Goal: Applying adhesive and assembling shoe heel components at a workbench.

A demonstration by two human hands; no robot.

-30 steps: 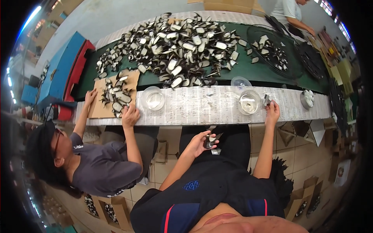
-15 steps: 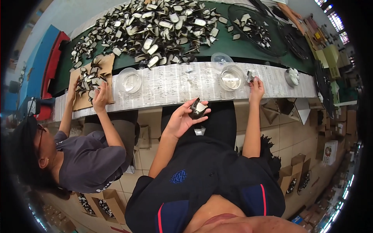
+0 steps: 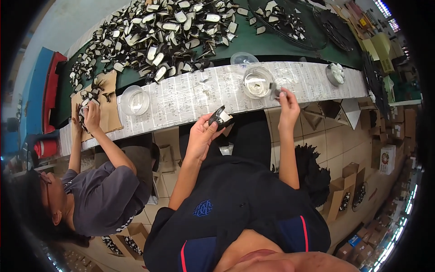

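Note:
My left hand (image 3: 205, 136) holds a black shoe heel (image 3: 221, 120) with a pale flat face, thumb on its near side, just off the table's front edge. My right hand (image 3: 288, 107) pinches a small dark grey piece (image 3: 274, 90) at the right rim of a round clear tub (image 3: 246, 89). The kind of this grey piece cannot be made out. Inside the tub lies a see-through layer with some dark bits. A clear lid or shallow dish (image 3: 244, 58) sits behind the tub. A large heap of similar heels (image 3: 158, 38) spreads over the green surface beyond.
At left, a co-worker (image 3: 108, 186) handles heels over a brown cardboard sheet (image 3: 110, 102). Another clear tub (image 3: 135, 100) stands between us. A container of white lumps (image 3: 335, 74) stands at right. Black net trays (image 3: 312, 43) lie behind. Jagged black pieces (image 3: 310, 177) hang near my right arm.
My right hand has brought the grey piece left, to the tub's rim. My left hand has turned the heel and closed around it. The whole view has shifted slightly.

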